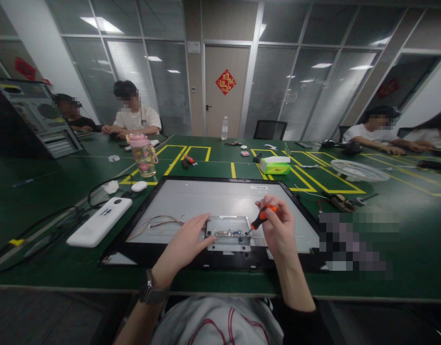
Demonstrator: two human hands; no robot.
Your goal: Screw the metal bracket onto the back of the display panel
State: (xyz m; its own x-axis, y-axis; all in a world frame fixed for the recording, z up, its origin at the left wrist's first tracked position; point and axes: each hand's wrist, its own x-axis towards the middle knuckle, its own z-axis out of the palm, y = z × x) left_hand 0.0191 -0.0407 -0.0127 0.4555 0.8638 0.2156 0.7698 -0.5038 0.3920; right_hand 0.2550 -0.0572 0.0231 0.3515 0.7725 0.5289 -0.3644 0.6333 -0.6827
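Note:
A flat display panel [206, 191] with a black frame lies face down on the green table, its grey metal back upward. Near its front edge sits a metal bracket [220, 224] with a row of connector ports. My right hand [281, 225] grips an orange and black screwdriver [261, 216], its shaft slanting down to the bracket's right side by the ports. My left hand [188, 239] rests on the bracket's left side, fingers stretched out and thumb along the near edge. Thin coloured wires [163, 221] run across the panel left of the bracket.
A white power bank [100, 223] and black cables [37, 235] lie on the left. Behind the panel stand a pink-lidded bottle [143, 158] and a green tissue pack [275, 166]. A white fan grille [359, 170] lies right. An open computer case [33, 120] stands far left; several people sit across.

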